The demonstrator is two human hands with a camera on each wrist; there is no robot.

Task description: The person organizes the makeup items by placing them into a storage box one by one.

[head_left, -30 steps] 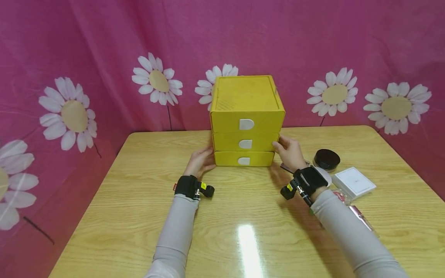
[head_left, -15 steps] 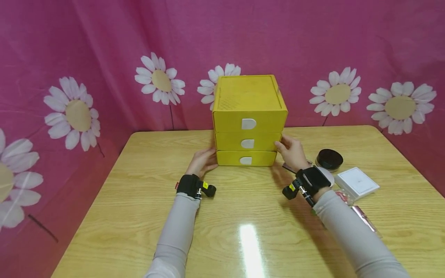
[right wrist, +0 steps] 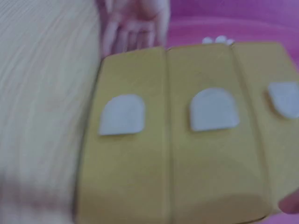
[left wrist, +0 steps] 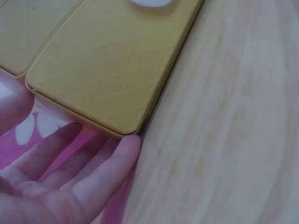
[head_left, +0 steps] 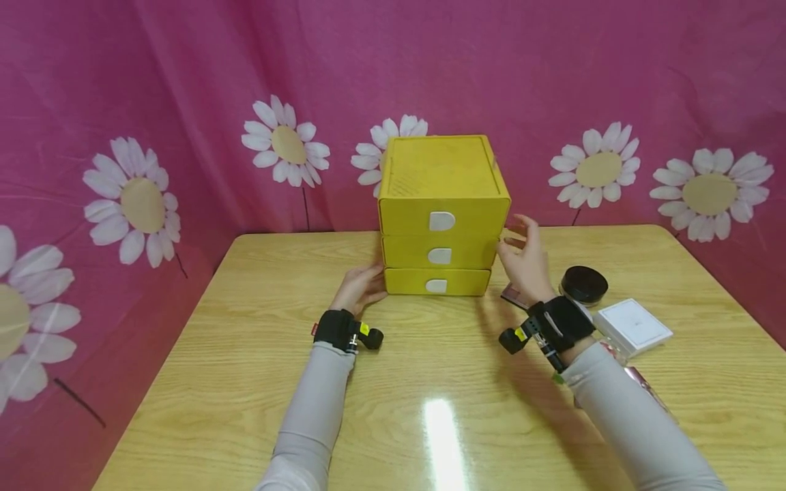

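Observation:
A yellow three-drawer box (head_left: pixel 443 167) with white rounded tabs stands upright at the back of the wooden table. My left hand (head_left: pixel 356 288) is at its lower left side. In the left wrist view, the extended fingers (left wrist: pixel 105 179) touch the side wall by the bottom corner, and the thumb (left wrist: pixel 14 109) lies by the seam above. On the other side, my right hand (head_left: pixel 527 264) is raised beside the box with loosely bent fingers and nothing in it. Just one fingertip (right wrist: pixel 290 203) of it shows in the right wrist view, overlapping the top drawer's edge.
Right of the box lie a small dark flat case (head_left: pixel 513 295), a round black-lidded jar (head_left: pixel 584 285), a flat white box (head_left: pixel 634 326) and a shiny pink item (head_left: pixel 646 386), partly behind the right arm. A pink flowered curtain (head_left: pixel 479 61) hangs behind the table.
My right hand has come up and slightly away from the box's right side, its fingers spreading. The left hand stays at the lower left. The whole scene shifts slightly right in view.

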